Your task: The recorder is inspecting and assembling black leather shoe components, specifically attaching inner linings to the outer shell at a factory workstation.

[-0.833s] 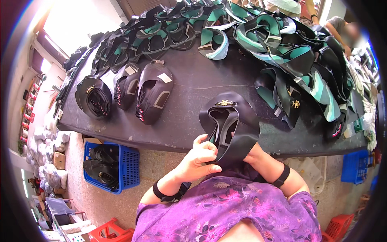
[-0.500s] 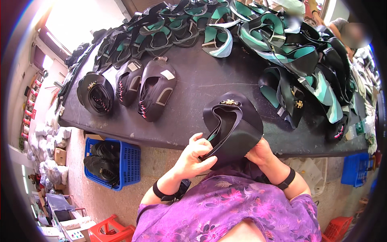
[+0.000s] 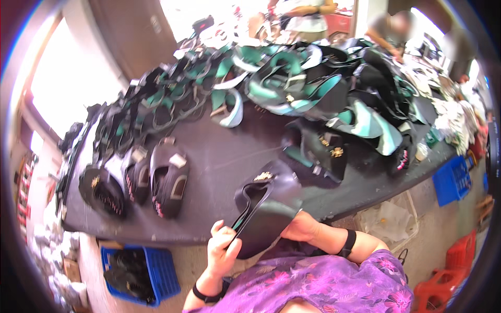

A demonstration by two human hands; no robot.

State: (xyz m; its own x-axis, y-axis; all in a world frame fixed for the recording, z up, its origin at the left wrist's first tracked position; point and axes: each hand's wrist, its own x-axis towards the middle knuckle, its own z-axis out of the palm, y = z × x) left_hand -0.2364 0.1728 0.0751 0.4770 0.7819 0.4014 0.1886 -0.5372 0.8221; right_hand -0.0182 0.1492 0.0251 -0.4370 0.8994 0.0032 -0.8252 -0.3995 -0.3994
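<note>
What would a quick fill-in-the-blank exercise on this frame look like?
The left hand and right hand hold a black shoe upper.
Its metal ornament is ____-coloured.
The basket at lower left is ____.
The wearer's floral top is mainly ____.
The right forearm's band is ____.

Missing words: gold; blue; purple; black.

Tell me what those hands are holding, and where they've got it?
A black shoe piece: the left hand pinches its lower left edge, and the right hand holds its lower right edge.
</note>
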